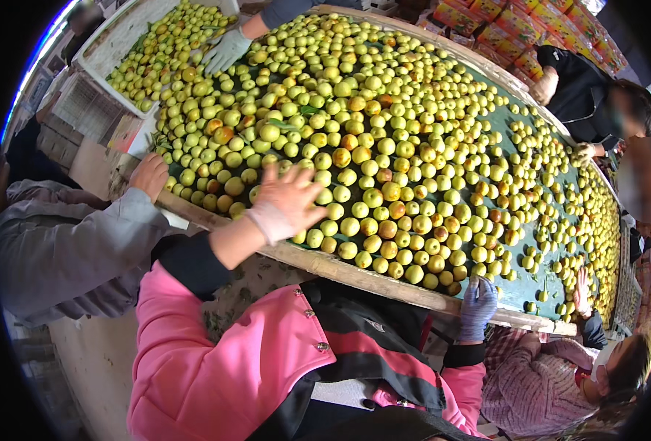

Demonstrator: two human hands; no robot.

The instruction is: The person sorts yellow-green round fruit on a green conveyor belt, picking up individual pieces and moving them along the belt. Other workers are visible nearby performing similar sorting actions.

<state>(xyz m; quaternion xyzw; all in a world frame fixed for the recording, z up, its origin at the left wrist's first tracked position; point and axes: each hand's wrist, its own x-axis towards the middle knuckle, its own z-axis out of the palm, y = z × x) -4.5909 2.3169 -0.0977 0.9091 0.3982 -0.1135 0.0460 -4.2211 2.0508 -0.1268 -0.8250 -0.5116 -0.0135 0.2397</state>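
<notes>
Yellow-green jujubes, some with brown-red patches, lie spread over a green sorting table. My left hand, in a thin pale glove, has its fingers spread over the fruit by the near side. Whether its palm touches the fruit cannot be seen. At the wooden rim on the right is my right hand, in a bluish striped glove. Its fingertips are beside the nearest jujubes, and I cannot tell whether they pinch one.
A white foam box spills jujubes onto the table's far left. A co-worker's gloved hand reaches among them. Another person's hand rests at the rim on my left. More people stand at the right. Printed cartons are stacked behind.
</notes>
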